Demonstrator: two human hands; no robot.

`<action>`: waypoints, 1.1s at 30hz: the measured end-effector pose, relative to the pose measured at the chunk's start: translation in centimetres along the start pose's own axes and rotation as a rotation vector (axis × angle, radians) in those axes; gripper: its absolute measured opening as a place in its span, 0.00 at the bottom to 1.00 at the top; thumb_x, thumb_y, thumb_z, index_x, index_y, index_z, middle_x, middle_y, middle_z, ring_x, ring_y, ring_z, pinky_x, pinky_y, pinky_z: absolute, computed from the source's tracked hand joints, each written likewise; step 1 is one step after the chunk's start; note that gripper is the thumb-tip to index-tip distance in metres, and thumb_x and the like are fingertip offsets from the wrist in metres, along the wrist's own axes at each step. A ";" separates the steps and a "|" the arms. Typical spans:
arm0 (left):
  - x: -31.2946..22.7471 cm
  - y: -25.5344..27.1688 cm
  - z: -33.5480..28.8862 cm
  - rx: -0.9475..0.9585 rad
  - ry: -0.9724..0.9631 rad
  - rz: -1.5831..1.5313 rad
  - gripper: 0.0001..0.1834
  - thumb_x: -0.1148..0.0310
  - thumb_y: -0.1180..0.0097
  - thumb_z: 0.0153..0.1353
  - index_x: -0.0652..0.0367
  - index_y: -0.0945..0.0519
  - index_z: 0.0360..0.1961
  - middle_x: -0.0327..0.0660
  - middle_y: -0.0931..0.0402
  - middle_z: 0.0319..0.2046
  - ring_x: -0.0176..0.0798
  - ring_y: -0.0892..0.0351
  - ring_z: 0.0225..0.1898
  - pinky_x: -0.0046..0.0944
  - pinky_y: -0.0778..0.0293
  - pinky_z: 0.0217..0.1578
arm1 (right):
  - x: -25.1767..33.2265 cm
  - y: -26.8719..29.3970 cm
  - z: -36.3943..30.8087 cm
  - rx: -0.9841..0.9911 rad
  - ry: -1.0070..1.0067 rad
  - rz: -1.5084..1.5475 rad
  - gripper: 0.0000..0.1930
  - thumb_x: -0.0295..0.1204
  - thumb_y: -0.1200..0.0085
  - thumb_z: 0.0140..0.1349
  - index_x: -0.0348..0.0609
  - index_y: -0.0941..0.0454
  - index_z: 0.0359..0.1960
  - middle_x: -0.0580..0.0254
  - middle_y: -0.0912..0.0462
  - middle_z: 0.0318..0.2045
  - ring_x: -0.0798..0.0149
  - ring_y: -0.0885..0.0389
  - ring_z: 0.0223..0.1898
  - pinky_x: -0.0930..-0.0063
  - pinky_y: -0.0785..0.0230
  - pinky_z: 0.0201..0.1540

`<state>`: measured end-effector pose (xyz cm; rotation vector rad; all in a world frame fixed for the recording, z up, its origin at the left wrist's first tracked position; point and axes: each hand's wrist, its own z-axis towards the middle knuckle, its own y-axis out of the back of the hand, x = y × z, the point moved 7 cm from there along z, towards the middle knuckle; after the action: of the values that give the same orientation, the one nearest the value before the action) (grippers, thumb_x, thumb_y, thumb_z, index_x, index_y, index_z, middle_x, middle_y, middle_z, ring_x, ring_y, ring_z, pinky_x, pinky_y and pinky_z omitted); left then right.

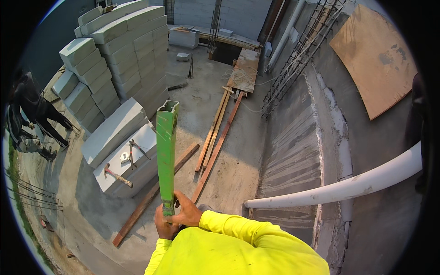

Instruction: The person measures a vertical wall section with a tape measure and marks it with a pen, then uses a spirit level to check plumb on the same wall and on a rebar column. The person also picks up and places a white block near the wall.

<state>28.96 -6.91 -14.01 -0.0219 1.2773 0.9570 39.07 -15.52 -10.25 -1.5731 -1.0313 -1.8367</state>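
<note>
Both my hands are at the lower end of a long green spirit level (166, 151), a hollow box-section bar that stands nearly upright before me. Its open end is uppermost. My left hand (163, 224) is closed around the bottom from the left. From the right, my right hand (188, 211) grips the same end, thumb and fingers against it. Part of the fingers is hidden behind the bar and my yellow sleeve. To the left, a hammer (118, 176), a second hammer (132, 155) and a white tape measure (124, 157) lie on a pale block (147, 141).
Stacked pale blocks (133, 46) rise at the left; two people (39, 110) stand beyond. Timber planks (156, 192) lie on the concrete floor. A white pipe (330, 188) slants across the right, near a rebar cage (298, 55) and a plywood sheet (376, 59) by the wall.
</note>
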 end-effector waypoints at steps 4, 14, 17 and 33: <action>1.4 1.4 2.6 -0.042 -0.023 0.026 0.18 0.68 0.37 0.59 0.63 0.23 0.49 0.52 0.19 0.43 0.61 0.18 0.45 0.48 0.22 0.44 | 1.0 0.9 1.3 -0.090 0.051 0.126 0.43 0.40 0.28 0.57 0.42 0.39 0.69 0.49 0.26 0.57 0.55 0.26 0.59 0.58 0.32 0.63; 9.2 -5.4 6.9 0.282 0.214 0.060 0.20 0.79 0.38 0.50 0.59 0.19 0.47 0.52 0.17 0.41 0.56 0.15 0.44 0.43 0.22 0.46 | -0.6 19.8 4.9 -0.551 0.230 0.587 0.33 0.50 0.47 0.72 0.38 0.35 0.69 0.47 0.23 0.62 0.56 0.23 0.62 0.61 0.30 0.65; 11.0 -9.2 9.7 0.254 0.232 0.092 0.17 0.77 0.37 0.47 0.60 0.17 0.42 0.52 0.16 0.36 0.57 0.13 0.40 0.44 0.21 0.43 | -2.7 28.5 5.6 -0.742 0.313 0.634 0.29 0.49 0.52 0.75 0.38 0.33 0.67 0.45 0.22 0.60 0.56 0.19 0.58 0.63 0.26 0.62; 10.6 -23.8 36.5 -0.073 0.402 0.092 0.13 0.71 0.34 0.48 0.64 0.19 0.35 0.53 0.18 0.25 0.49 0.15 0.28 0.45 0.22 0.35 | -15.6 52.5 19.3 -0.587 -0.231 0.200 0.15 0.35 0.48 0.75 0.40 0.19 0.55 0.57 0.13 0.45 0.66 0.14 0.41 0.73 0.20 0.46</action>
<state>72.10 2.76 -21.44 -0.2229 1.6213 1.1149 94.68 -32.07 -13.15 -2.1753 -0.4035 -1.9494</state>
